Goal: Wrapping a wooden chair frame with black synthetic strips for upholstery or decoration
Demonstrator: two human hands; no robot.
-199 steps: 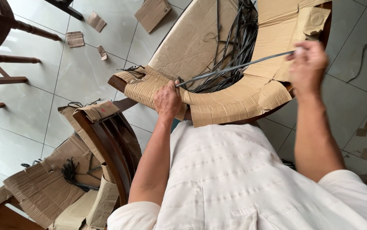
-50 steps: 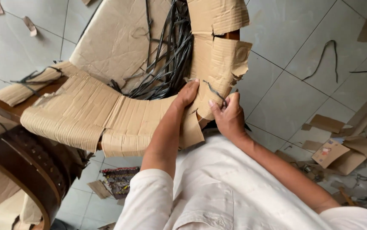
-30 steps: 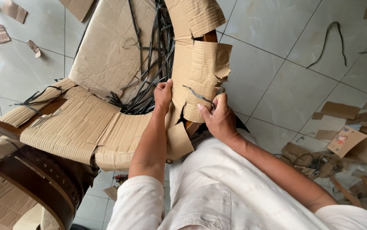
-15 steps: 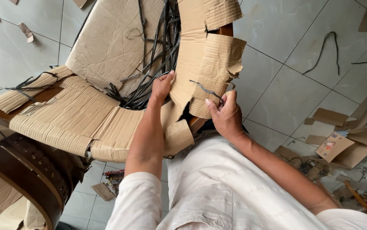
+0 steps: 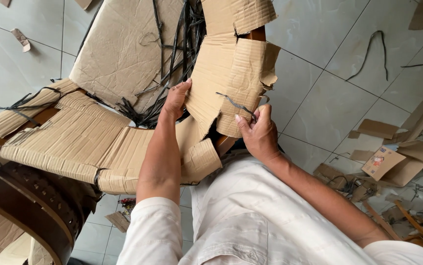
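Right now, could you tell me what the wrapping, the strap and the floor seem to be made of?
Wrapping: corrugated cardboard, matte brown, ribbed with torn edges. Strap: probably thin plastic banding, dark and flat; right hand pinches it. Floor: likely glazed ceramic tile, pale grey, with grout lines.
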